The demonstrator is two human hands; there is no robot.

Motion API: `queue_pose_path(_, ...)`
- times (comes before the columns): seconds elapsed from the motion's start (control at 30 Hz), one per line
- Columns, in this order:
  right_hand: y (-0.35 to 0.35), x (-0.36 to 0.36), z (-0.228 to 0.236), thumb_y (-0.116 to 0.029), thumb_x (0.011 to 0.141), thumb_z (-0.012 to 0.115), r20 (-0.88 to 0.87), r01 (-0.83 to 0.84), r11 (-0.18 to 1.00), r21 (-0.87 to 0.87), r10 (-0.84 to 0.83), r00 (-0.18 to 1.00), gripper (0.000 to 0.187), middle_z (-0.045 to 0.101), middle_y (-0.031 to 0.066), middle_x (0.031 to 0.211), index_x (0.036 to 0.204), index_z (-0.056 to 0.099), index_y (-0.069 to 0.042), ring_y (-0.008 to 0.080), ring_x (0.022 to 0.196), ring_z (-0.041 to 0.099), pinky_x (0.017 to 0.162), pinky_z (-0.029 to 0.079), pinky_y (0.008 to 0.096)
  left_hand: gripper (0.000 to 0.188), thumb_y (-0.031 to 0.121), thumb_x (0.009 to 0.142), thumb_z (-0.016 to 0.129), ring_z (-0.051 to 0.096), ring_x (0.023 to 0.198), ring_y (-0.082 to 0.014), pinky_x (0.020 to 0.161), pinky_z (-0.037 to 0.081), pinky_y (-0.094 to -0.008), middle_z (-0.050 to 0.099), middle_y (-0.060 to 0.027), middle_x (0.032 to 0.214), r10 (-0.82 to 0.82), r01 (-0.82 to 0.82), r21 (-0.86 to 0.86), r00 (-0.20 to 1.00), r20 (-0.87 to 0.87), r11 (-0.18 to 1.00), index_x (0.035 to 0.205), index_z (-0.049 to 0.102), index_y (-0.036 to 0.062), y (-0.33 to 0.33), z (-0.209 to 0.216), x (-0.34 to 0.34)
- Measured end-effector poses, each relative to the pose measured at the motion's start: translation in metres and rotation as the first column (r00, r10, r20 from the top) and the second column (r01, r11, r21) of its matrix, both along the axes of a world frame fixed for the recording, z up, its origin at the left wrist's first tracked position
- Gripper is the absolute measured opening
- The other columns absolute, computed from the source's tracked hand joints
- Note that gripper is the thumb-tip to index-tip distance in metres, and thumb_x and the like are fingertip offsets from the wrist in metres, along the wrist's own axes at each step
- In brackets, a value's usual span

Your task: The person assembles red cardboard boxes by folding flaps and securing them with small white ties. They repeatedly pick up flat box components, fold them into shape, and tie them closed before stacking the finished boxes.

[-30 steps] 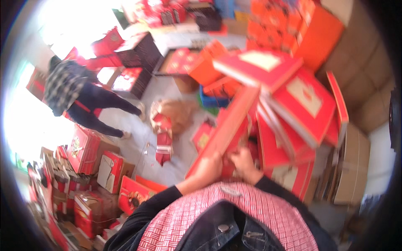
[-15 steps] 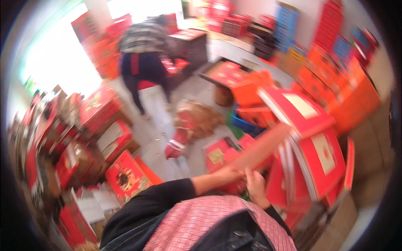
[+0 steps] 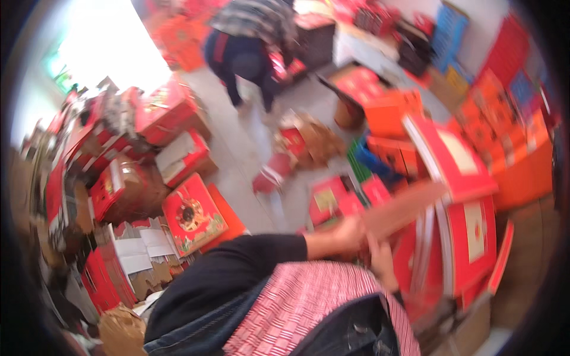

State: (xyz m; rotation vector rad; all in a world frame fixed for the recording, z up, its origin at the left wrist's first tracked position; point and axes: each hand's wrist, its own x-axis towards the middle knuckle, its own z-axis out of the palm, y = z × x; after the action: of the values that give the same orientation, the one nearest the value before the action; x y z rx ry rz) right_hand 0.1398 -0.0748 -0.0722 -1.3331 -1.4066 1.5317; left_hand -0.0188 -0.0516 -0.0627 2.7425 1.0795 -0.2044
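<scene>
A long, flat reddish-brown cardboard piece slants up to the right in front of me. My left hand is closed around its near left end. Closed at the lower edge of that same piece is my right hand, beside the left one. Motion blurs the fingers of both hands. Just right of the cardboard piece, large red-and-white boxes with cream panels stand stacked and tilted. Its far end overlaps them in the picture, and I cannot tell whether it touches. Smaller red boxes lie beyond my hands.
Piles of red boxes and flattened cardboard line the left. A person bends over at the back. A torn brown bag with red packaging lies on the grey floor. Orange boxes stand at the right.
The surroundings have shifted right and up in the picture as my view turned. Both hands still hold the cardboard piece, now slightly farther right in the picture.
</scene>
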Motion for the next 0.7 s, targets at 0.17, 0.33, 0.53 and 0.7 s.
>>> queue_pose_path(0.17, -0.018, 0.025, -0.040, -0.021, 0.090, 0.051, -0.356, -0.066, 0.949, -0.309, -0.051, 0.933, 0.019, 0.051, -0.0033, 0.069, 0.098, 0.059, -0.005, 0.0053, 0.054, 0.041, 0.047, 0.031, 0.0197, 0.027, 0.028, 0.078, 0.054, 0.058, 0.073, -0.0274, 0.070, 0.046, -0.0388, 0.061, -0.0148, 0.081, 0.242, -0.154, -0.199, 0.785, 0.570, 0.968, 0.074, 0.062, 0.0030, -0.008, -0.014, -0.018)
queue_pose_path(0.33, -0.016, 0.030, -0.074, -0.024, 0.091, 0.050, -0.327, -0.079, 0.945, -0.318, -0.031, 0.944, 0.024, 0.053, -0.0031, 0.069, 0.093, 0.060, -0.002, 0.0067, 0.057, 0.044, 0.054, 0.035, 0.0202, 0.013, 0.006, 0.087, 0.048, 0.051, 0.078, -0.0078, 0.071, 0.043, -0.0214, 0.057, -0.0017, 0.086, 0.947, 0.161, -0.959, 0.188, 0.260, 0.232, 0.089, 0.059, -0.0007, -0.007, -0.019, -0.002)
queue_pose_path(0.53, -0.024, 0.041, -0.085, -0.017, 0.090, 0.047, 0.370, -0.257, 0.959, 0.117, 0.198, 0.908, 0.024, 0.063, 0.0101, 0.088, 0.105, 0.058, -0.003, 0.0183, 0.080, 0.057, 0.074, 0.044, 0.0324, 0.015, 0.008, 0.088, 0.049, 0.050, 0.078, -0.0068, 0.069, 0.043, -0.0222, 0.057, -0.0009, 0.084, 0.862, 0.166, -0.931, 0.351, 0.365, 0.326, 0.096, 0.059, 0.0003, -0.012, -0.004, -0.002)
queue_pose_path(0.7, -0.035, 0.043, -0.111, -0.013, 0.088, 0.045, 0.198, 0.008, 0.995, 0.103, -0.028, 0.980, 0.030, 0.060, 0.0159, 0.102, 0.116, 0.051, -0.005, 0.0237, 0.096, 0.056, 0.083, 0.043, 0.0375, 0.016, 0.010, 0.088, 0.051, 0.051, 0.077, -0.0086, 0.070, 0.043, -0.0233, 0.057, -0.0010, 0.082, 0.843, 0.121, -0.939, 0.413, 0.343, 0.322, 0.096, 0.060, 0.0009, -0.015, 0.005, -0.003)
